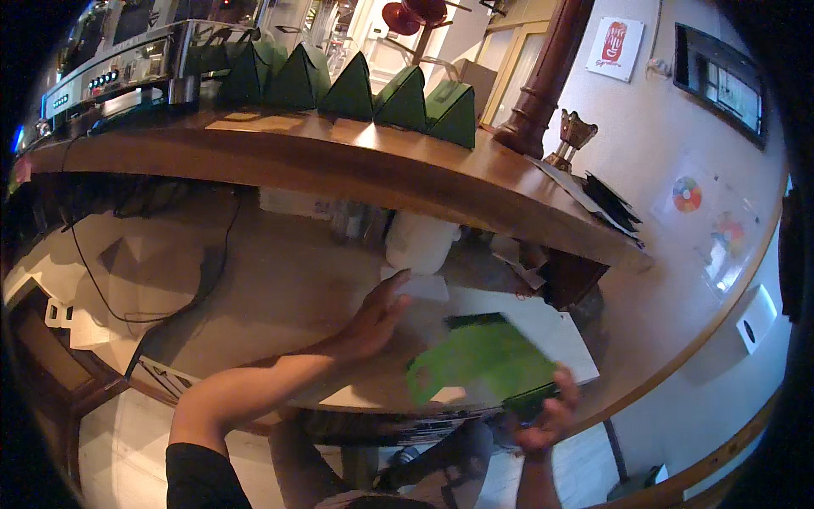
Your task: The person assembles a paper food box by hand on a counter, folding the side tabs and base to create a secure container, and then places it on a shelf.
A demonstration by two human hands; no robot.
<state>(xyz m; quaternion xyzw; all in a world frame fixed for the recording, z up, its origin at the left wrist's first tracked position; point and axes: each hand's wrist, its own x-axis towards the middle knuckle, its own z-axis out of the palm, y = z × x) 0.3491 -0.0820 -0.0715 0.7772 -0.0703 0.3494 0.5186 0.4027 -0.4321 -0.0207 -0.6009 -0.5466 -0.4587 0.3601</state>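
My right hand (549, 417) grips the lower right edge of a green cardboard piece (483, 360), partly unfolded, with a cut-out flap on its left side. Motion blurs the piece a little, and it is held above the lower counter. Over the same counter reaches my left hand (373, 318), its fingers stretched forward. Their tips are close to a small white card (420, 287) in front of a white rounded container (421, 242); whether they touch it I cannot tell. Beneath the green piece lies a large white sheet (551, 331).
On the raised wooden shelf (322, 157) stand several green folded peaked boxes (349, 89). An espresso machine (110, 72) is at the far left, a dark wooden post (543, 76) at the right. A black cable (216, 271) runs across the lower counter (280, 271).
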